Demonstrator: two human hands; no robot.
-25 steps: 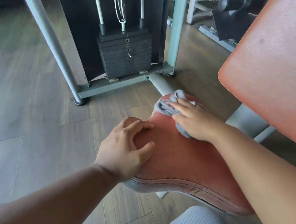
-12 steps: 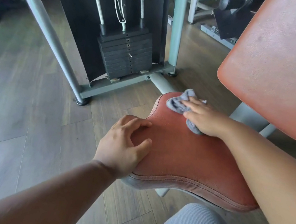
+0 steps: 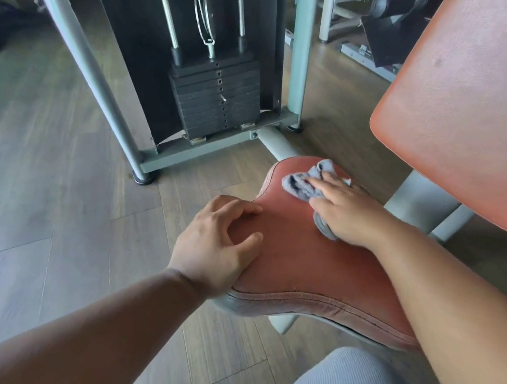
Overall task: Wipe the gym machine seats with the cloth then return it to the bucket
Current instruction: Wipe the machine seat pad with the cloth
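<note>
Right hand (image 3: 346, 213) has its fingers flat and together, pressing the grey cloth (image 3: 304, 185) onto the far end of the red seat (image 3: 316, 268), while the left hand (image 3: 215, 245) rests on the seat's near-left edge, fingers spread and slightly bent.

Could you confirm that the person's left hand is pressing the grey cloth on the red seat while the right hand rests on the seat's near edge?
Not quite: the hands are swapped. In the head view the right hand presses the grey cloth on the red seat, while the left hand rests on the seat's near left edge.
</note>
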